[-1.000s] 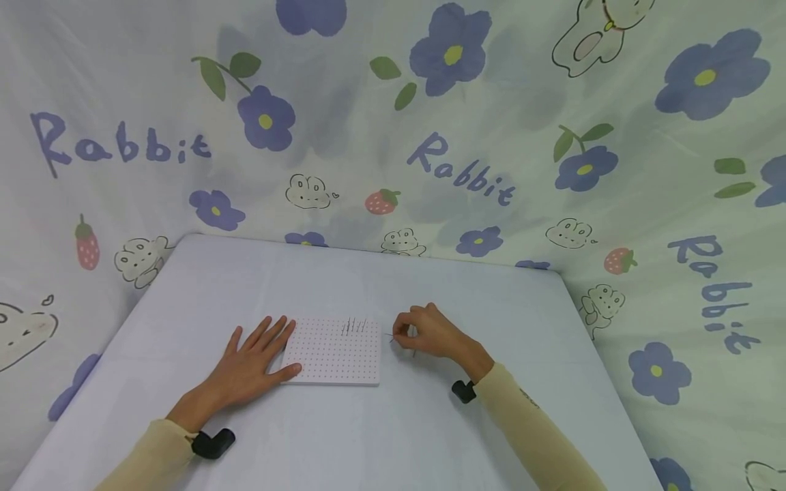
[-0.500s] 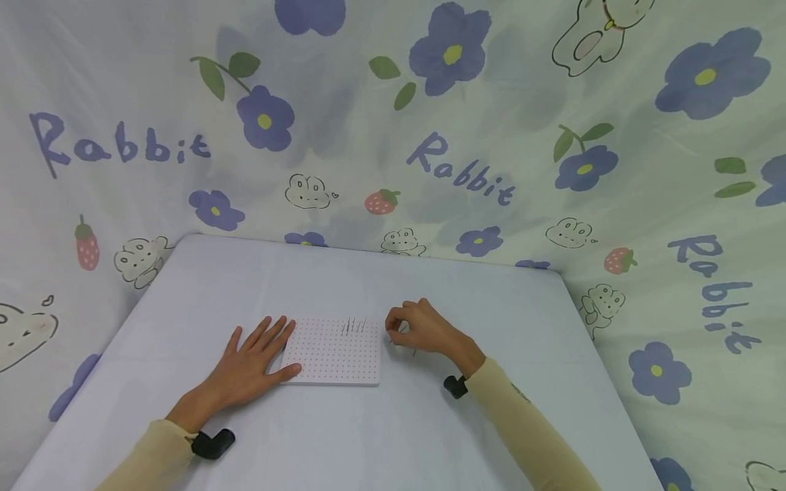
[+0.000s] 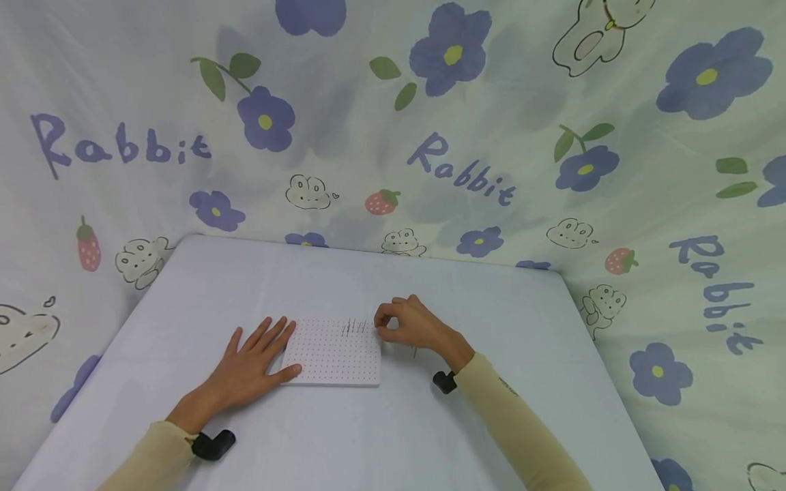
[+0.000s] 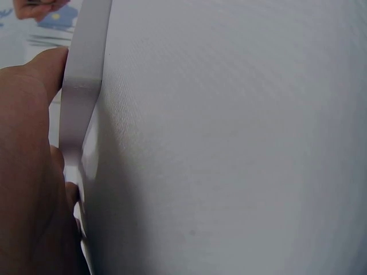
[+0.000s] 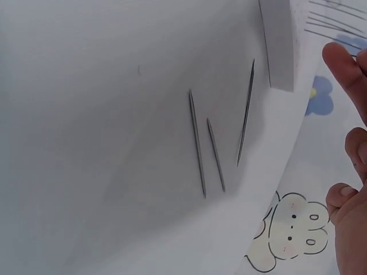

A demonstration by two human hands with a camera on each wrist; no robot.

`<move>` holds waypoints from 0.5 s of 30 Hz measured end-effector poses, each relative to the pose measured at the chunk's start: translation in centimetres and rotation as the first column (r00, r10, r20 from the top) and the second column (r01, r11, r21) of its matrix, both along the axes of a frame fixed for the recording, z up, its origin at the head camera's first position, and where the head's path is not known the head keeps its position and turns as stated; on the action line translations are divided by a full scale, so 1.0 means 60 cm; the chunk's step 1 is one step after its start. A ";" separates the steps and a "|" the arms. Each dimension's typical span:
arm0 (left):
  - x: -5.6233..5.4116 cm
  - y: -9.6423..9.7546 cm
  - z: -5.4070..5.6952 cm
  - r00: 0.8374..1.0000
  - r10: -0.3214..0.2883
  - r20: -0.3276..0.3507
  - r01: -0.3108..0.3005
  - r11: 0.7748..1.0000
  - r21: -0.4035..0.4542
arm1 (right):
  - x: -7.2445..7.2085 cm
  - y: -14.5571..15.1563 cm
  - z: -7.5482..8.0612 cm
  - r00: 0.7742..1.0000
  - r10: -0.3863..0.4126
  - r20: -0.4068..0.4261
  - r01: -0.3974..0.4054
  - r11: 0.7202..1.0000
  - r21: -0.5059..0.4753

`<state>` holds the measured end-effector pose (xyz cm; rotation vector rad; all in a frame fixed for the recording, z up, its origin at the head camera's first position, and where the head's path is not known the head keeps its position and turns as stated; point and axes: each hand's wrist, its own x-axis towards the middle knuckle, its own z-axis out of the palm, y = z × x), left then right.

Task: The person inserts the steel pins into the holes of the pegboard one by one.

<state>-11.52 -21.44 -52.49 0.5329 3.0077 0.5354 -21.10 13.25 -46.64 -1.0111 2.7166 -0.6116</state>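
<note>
A white pegboard with a grid of small holes lies flat on the table. Several thin metal needles stand in its far right part. My left hand rests spread over the board's left edge; the left wrist view has its thumb against the board's side. Over the far right corner, my right hand has thumb and index finger pinched together on a needle, which the fingers hide now. Below that hand, 3 loose needles lie on the table beside the board's edge.
A white cloth covers the table. Behind it hangs a curtain printed with flowers, rabbits and lettering. Each wrist carries a small black camera.
My right hand has moved left, from beside the board to over its far right corner. The needle tip that stuck out of its fingers is now hidden. My left hand stays put.
</note>
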 end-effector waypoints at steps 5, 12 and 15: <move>0.000 0.000 0.000 1.000 0.002 -0.004 -0.002 1.000 -0.005 | -0.004 -0.008 -0.002 1.000 -0.008 0.009 0.008 1.000 -0.004; 0.002 0.001 0.004 1.000 0.004 -0.004 -0.004 1.000 0.007 | -0.005 -0.018 0.001 1.000 0.006 0.026 -0.005 1.000 -0.012; 0.003 0.002 0.006 1.000 0.001 -0.014 -0.001 1.000 0.010 | -0.005 -0.021 0.002 1.000 0.009 0.024 -0.009 1.000 -0.007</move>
